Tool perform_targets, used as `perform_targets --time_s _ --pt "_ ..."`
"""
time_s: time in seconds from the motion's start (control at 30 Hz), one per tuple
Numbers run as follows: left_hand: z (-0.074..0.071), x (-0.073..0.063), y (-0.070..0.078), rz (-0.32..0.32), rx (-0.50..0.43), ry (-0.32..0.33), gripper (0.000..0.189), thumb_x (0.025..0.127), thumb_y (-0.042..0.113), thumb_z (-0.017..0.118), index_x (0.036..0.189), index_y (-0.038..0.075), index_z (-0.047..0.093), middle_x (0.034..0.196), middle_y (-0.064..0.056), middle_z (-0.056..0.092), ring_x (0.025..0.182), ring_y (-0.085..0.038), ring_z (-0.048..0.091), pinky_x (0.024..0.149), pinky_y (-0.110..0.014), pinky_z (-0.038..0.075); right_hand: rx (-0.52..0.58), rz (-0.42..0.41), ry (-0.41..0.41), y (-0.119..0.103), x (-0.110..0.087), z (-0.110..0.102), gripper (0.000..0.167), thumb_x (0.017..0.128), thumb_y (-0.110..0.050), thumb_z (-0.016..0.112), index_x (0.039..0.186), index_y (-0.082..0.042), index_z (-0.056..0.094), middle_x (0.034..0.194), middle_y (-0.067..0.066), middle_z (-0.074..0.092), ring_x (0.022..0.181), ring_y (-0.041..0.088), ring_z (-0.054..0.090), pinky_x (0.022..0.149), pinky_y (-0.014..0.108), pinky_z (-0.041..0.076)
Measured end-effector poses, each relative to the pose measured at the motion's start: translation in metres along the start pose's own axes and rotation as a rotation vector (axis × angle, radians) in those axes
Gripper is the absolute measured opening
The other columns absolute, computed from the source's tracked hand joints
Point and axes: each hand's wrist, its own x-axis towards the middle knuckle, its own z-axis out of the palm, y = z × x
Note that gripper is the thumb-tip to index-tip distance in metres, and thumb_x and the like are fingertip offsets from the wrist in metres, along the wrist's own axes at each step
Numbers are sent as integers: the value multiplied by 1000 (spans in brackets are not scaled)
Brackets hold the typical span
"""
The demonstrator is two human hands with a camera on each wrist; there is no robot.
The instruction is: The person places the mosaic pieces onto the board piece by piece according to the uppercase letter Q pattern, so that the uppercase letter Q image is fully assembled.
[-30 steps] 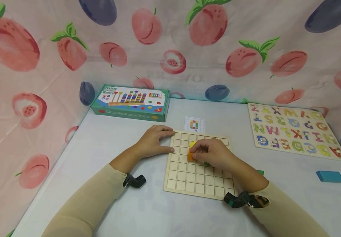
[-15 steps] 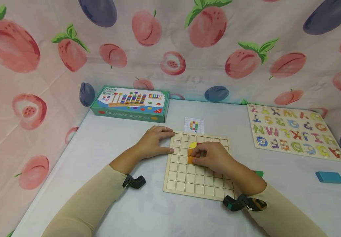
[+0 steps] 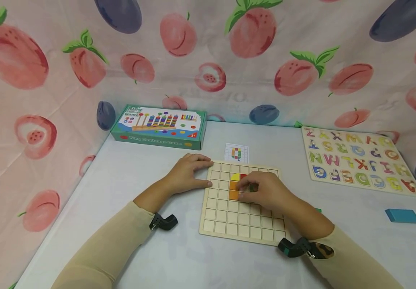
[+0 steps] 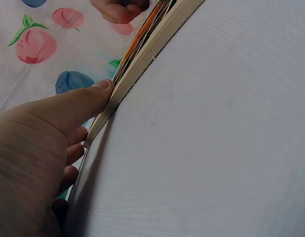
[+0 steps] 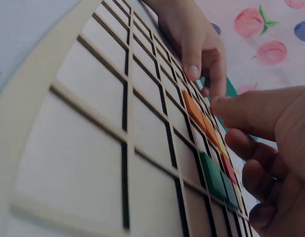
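A wooden grid board (image 3: 226, 216) lies on the table. My left hand (image 3: 184, 174) touches its left edge with thumb and fingers extended, the thumb (image 4: 100, 91) right at the rim in the left wrist view. Set in the grid are two orange square tiles (image 3: 233, 195), a rounded yellow tile (image 3: 235, 177) and a red tile (image 3: 243, 176). Over the board, beside the orange tiles, my right hand (image 3: 264, 188) has loosely bent fingers and nothing visible between them. Green tiles (image 5: 211, 175) sit on the board under that hand, mostly hidden in the head view.
A card with a coloured square pattern (image 3: 236, 153) lies behind the board. A green Ring Challenge Game box (image 3: 153, 140) stands at back left, and an alphabet puzzle board (image 3: 327, 179) at right. A blue block (image 3: 402, 216) lies far right; a green piece (image 3: 318, 210) shows behind the right forearm.
The right hand has let go of the lower orange tile, which now lies flat in its cell, and has drawn slightly right. The left hand has stayed in place.
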Motion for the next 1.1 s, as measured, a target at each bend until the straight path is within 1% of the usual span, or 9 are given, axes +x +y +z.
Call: perform_targets --time_s 0.03,0.13,0.37,0.57,0.67,0.83,1.0,1.1 --pt "0 0 0 1 0 1 69 87 45 89 146 16 69 149 -1 61 142 -25 47 122 -47 35 -1 -3 4 1 -1 -2 24 86 -21 91 109 -20 83 98 -8 71 84 20 57 71 30 48" --pt "1 0 -1 1 0 2 69 87 45 89 146 15 68 149 -1 61 142 -25 47 122 -48 35 -6 -6 22 6 -7 -8 25 87 -21 91 111 -20 83 99 -7 71 84 19 56 71 29 48" --pt "1 -1 -2 1 -8 6 69 87 44 90 146 15 69 149 -1 61 143 -26 47 122 -48 35 46 40 52 19 -23 -26 26 90 -22 89 114 -18 82 106 -2 71 93 21 58 75 29 51" --pt "2 -1 -2 9 2 13 69 86 44 90 145 15 69 148 -1 62 142 -25 48 121 -47 36 47 70 71 33 -36 -35 27 91 -21 87 117 -17 81 101 -2 70 92 22 59 76 29 51" --pt "2 -1 -3 13 1 17 69 86 44 90 145 15 69 147 -1 62 141 -25 48 121 -48 36 37 75 74 39 -43 -40 27 91 -21 87 117 -17 81 98 -2 69 92 23 59 76 29 50" --pt "3 0 -3 6 -7 15 69 86 44 90 145 15 69 148 0 62 142 -25 48 121 -48 36 -1 76 69 48 -55 -51 29 92 -27 88 118 -19 80 96 -4 68 93 21 59 77 31 48" --pt "3 0 -2 2 0 11 70 86 44 90 146 16 69 148 0 61 143 -24 47 121 -48 36 -29 101 72 59 -68 -60 30 91 -27 88 119 -20 80 99 -4 70 92 20 59 78 30 49" --pt "3 1 -3 -2 3 8 70 86 45 90 146 16 68 149 0 61 143 -24 47 122 -48 35 -58 98 72 67 -75 -62 31 89 -27 90 117 -20 80 101 -5 71 91 18 59 77 29 50"
